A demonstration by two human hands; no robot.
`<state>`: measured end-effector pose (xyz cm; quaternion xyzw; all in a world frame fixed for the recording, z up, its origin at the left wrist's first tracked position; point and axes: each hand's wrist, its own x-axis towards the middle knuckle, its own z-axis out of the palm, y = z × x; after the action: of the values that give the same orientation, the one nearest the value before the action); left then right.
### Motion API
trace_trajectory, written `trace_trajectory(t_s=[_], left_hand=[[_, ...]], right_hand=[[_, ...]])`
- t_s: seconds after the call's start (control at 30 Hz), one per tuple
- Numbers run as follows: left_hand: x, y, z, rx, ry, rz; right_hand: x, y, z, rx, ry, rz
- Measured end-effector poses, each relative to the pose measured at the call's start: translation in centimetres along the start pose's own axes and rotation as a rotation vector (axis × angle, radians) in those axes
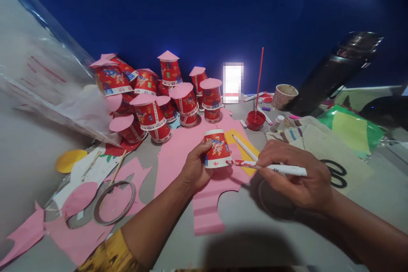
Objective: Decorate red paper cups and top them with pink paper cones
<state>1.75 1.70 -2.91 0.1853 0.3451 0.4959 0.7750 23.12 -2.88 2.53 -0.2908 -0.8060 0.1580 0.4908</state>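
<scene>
My left hand is closed round a red paper cup held upside down, its white rim at the bottom. A small red heart-like mark shows on that rim. In my right hand I grip a white paint marker with red smears near its tip. The tip points left and meets or nearly meets the cup's rim; I cannot tell which. Beneath the cup lies cut pink paper, with a piece of orange paper and a second white marker to the right.
Red cups with pink paper cones are stacked at the back left. A red paint pot with a brush, a patterned cup and a black flask stand right. A tape ring and pink scraps lie left; scissors handles show right.
</scene>
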Motion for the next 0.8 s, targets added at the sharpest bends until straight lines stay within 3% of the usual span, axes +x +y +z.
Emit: trace_trajectory(t_s=[0.6,0.8], left_hand=[[-0.12,0.03,0.16,-0.028,0.047,0.009],[-0.04,0.12,0.16,-0.037,0.058,0.036]], right_hand=[[0.14,-0.01,-0.16,0.006,0.017,0.018],[0.06,0.03,-0.45,-0.02,0.082,0.081]])
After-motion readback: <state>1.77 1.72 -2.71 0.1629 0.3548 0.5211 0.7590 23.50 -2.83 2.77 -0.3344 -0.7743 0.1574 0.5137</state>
